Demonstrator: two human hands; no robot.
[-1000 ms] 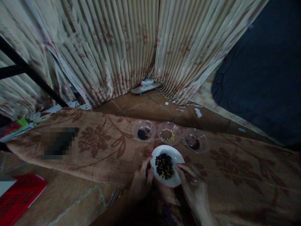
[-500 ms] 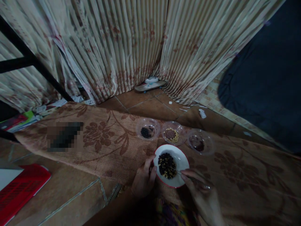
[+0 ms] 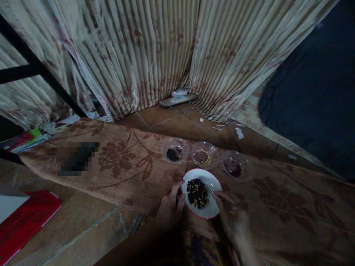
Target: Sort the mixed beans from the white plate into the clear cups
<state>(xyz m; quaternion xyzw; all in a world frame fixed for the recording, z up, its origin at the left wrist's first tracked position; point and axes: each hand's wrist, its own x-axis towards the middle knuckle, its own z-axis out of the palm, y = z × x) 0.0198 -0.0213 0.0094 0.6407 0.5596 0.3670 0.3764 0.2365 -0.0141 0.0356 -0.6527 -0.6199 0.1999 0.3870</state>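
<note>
A white bowl (image 3: 215, 184) with a red rim sits on the cloth, holding a mixed heap of black, yellow and dark red beans (image 3: 197, 193). My left hand (image 3: 171, 207) grips the bowl's left rim between thumb and fingers. In my right hand (image 3: 234, 216) is a slim metal utensil (image 3: 210, 191); its tip reaches the right side of the heap, and its exact kind is unclear. Beyond the bowl stand three clear plastic cups: a left cup (image 3: 183, 147) with black beans, a middle cup (image 3: 214, 155) with yellow beans and a right cup (image 3: 247, 168) with dark red beans.
A brown flowered cloth (image 3: 133, 177) covers the long surface under the bowl. A blurred-out dark object (image 3: 77, 159) lies at its left. Behind are striped curtains (image 3: 155, 55), a skateboard (image 3: 179, 99) and litter on the tiled floor. A red and white box (image 3: 33, 214) stands lower left.
My right hand and the utensil have shifted slightly, with the utensil's tip now higher along the heap's right side. My left hand stays on the bowl's rim.
</note>
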